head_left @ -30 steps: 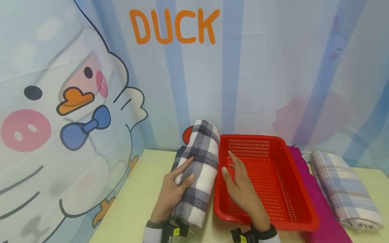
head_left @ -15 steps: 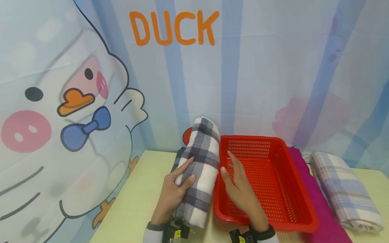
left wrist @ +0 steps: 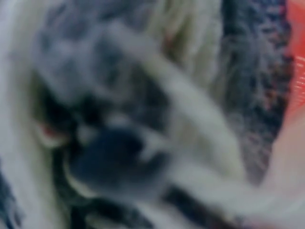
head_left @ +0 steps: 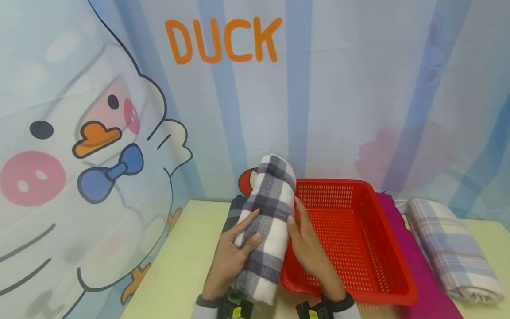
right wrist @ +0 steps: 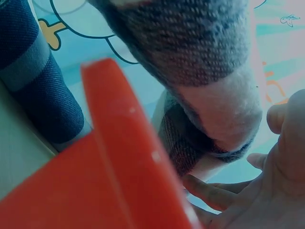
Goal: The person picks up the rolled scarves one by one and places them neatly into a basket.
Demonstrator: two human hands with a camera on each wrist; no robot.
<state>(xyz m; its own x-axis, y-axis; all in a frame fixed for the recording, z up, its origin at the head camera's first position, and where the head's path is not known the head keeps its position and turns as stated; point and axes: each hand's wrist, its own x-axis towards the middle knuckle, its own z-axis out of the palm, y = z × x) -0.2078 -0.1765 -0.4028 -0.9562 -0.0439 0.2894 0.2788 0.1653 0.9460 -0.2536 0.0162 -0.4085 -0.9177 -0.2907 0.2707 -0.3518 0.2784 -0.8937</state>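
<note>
A rolled blanket (head_left: 275, 199) in white, grey and dark check tilts upright in the head view, its top leaning right. My left hand (head_left: 229, 257) grips its left side, with thumb and forefinger lying over the front and the other fingers hidden behind it. On the opposite side my right hand (head_left: 312, 254) has loosely extended fingers, their tips right at the blanket's edge. The right wrist view shows this hand (right wrist: 276, 176) beside the checked roll (right wrist: 219, 105). Blurred folds and pale fringe at the roll's end (left wrist: 200, 47) fill the left wrist view.
A red perforated basket (head_left: 392, 248) stands just right of the blanket, its rim (right wrist: 124, 129) close in the right wrist view. Beneath and beside it lies magenta cloth (head_left: 422, 274). A pale striped rolled blanket (head_left: 454, 252) lies farther right, and a dark folded cloth (head_left: 235, 210) behind on the left.
The checked blanket and my left hand have shifted slightly right, over the basket's left rim. My right hand has moved a little left, and its fingertips now meet the blanket's edge.
</note>
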